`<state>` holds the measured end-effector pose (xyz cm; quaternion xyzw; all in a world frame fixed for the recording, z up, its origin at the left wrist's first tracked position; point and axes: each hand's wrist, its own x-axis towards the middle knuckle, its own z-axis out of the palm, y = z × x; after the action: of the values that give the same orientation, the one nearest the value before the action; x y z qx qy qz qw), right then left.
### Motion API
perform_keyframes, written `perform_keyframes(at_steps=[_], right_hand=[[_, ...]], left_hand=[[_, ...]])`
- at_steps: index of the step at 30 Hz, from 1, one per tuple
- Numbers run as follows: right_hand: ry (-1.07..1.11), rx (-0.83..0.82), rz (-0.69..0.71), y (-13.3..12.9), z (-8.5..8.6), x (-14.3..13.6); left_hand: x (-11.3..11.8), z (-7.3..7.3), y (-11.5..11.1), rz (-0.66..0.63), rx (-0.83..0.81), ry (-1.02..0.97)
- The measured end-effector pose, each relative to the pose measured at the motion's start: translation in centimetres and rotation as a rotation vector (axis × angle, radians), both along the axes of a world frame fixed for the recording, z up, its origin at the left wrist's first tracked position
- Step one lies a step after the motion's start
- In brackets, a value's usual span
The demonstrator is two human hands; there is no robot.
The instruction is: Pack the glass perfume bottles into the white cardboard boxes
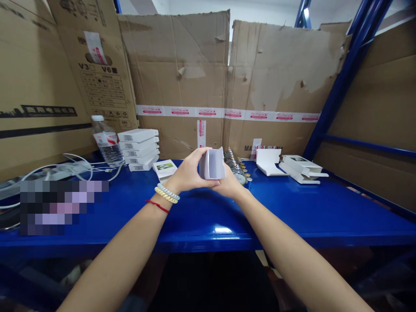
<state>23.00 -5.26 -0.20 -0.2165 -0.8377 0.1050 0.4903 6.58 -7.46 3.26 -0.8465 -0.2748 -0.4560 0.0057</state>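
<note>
A small white box (pixel 215 164) is held up above the blue table, its open end facing me and its inside looking hollow. My left hand (pixel 190 171) wraps round the box's left side, thumb below and fingers above. On the other side, my right hand (pixel 229 181) grips the box from the right and behind, with its fingers mostly hidden. Just behind my right hand lie several small metallic items (pixel 239 167) in a cluster. A flat white box with a green picture (pixel 165 168) rests near my left hand.
Stacked white boxes (pixel 139 149) and a water bottle (pixel 106 141) stand at the back left, near white cables (pixel 78 167). An opened white box (pixel 269 162) and more white boxes (pixel 300 167) lie at the right. Cardboard (pixel 175 78) walls the back of the blue table (pixel 292 216).
</note>
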Motion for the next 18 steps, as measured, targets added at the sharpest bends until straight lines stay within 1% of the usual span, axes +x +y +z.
perform_keyframes(at_steps=[10,14,18], right_hand=[[-0.006,0.009,-0.02,-0.34,0.44,-0.1],[0.007,0.03,-0.015,-0.35,0.38,-0.07],[0.012,0.01,-0.015,-0.43,0.29,0.01]], left_hand=[[0.01,-0.02,0.13,0.024,0.005,-0.021],[-0.04,-0.02,0.11,0.028,-0.007,-0.027],[-0.02,-0.02,0.07,0.039,-0.013,-0.028]])
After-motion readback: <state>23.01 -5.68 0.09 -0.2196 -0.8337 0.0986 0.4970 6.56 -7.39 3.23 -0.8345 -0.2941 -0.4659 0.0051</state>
